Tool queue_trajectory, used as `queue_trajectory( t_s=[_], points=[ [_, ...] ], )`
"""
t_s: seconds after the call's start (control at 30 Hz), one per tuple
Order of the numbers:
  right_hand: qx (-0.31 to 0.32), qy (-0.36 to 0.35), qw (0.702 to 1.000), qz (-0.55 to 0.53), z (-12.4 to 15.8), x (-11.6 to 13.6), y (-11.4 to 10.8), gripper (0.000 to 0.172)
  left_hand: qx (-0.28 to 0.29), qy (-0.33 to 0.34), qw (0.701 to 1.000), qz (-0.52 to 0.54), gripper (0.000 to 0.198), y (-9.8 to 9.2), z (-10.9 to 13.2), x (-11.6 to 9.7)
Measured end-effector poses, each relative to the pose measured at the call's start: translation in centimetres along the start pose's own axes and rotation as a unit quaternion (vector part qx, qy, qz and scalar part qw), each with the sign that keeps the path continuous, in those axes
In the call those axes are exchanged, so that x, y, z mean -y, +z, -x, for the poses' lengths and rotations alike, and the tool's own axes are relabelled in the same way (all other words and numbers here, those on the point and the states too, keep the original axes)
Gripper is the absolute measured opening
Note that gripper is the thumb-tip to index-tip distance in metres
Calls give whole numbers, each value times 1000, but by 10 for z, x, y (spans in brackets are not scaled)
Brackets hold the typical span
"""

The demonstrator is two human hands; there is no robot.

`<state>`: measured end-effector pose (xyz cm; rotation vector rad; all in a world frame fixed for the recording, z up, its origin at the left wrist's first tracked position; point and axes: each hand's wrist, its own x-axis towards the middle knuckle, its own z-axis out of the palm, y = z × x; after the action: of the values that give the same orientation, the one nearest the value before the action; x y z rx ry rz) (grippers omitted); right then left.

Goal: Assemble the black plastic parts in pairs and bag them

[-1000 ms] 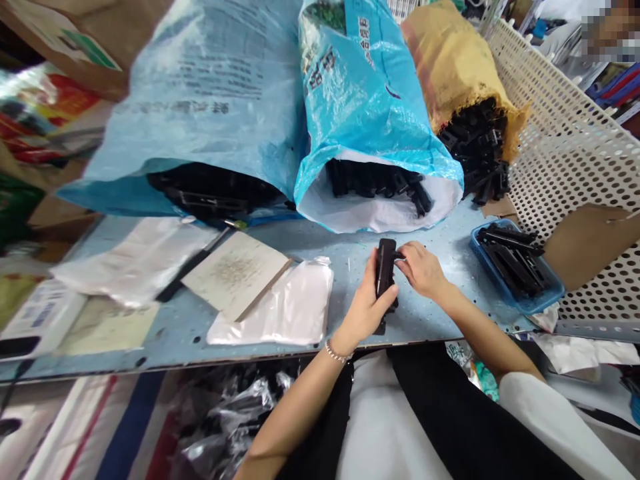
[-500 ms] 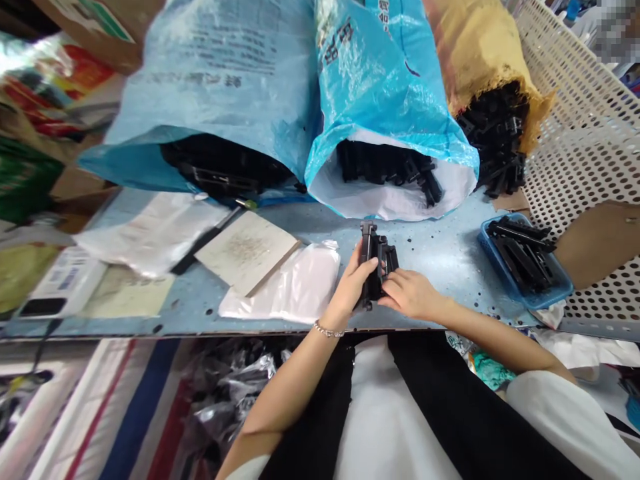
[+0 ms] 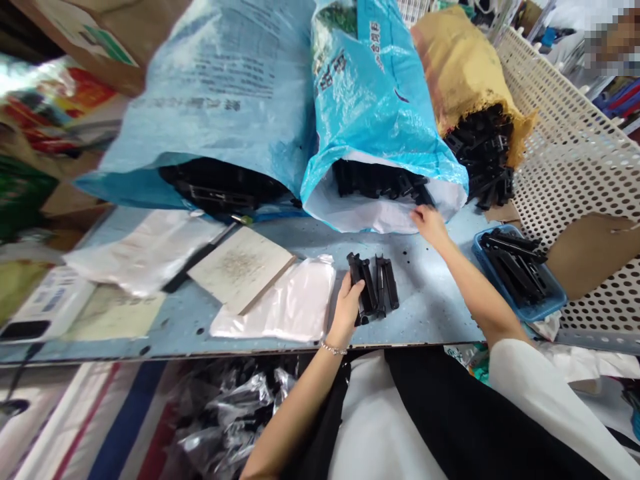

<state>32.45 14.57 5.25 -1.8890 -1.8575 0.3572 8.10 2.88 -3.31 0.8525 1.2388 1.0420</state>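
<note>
My left hand point(image 3: 347, 305) grips a cluster of black plastic parts point(image 3: 376, 287) that rests on the blue table point(image 3: 430, 300), fingers wrapped round its left side. My right hand point(image 3: 429, 223) is stretched forward to the mouth of the middle blue sack point(image 3: 380, 120), right at the black parts point(image 3: 380, 180) spilling from it. Its fingers are curled at the sack's white lip; whether they hold a piece is hidden.
A larger blue sack point(image 3: 210, 113) lies at the left and a tan sack point(image 3: 470, 87) of black parts at the right. A blue tray point(image 3: 553, 303) of black strips sits near a perforated white panel point(image 3: 575, 147). Clear plastic bags point(image 3: 285, 307) and a cardboard sheet point(image 3: 240, 267) lie left of my hands.
My right hand left the black cluster and reached forward to the middle sack's mouth. The cluster now lies on the table under my left hand.
</note>
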Motion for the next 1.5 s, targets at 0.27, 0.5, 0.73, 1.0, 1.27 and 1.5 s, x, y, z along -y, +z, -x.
queue_trajectory(
  t_s=[0.27,0.5,0.73,1.0,1.27,1.5],
  points=[
    [223,-450,859,98,122,74,7,19,101,-58,990,85,68,-6,-5,-51],
    [325,-241,914,-26,139,63,24,33,58,87,993,-60,67,-2,17,-42],
    [281,-38,952,-115,56,22,35,33,-31,154,969,-192,67,-1,6,-2],
    [-53,217,975,-5,-49,-50,-5,25,0,168,956,-241,58,11,-3,27],
    [60,165,964,-198,98,-22,21,34,105,140,982,-66,67,27,-6,-16],
    [50,-65,982,-169,126,26,-1,37,146,179,964,-129,72,45,15,-45]
  ],
)
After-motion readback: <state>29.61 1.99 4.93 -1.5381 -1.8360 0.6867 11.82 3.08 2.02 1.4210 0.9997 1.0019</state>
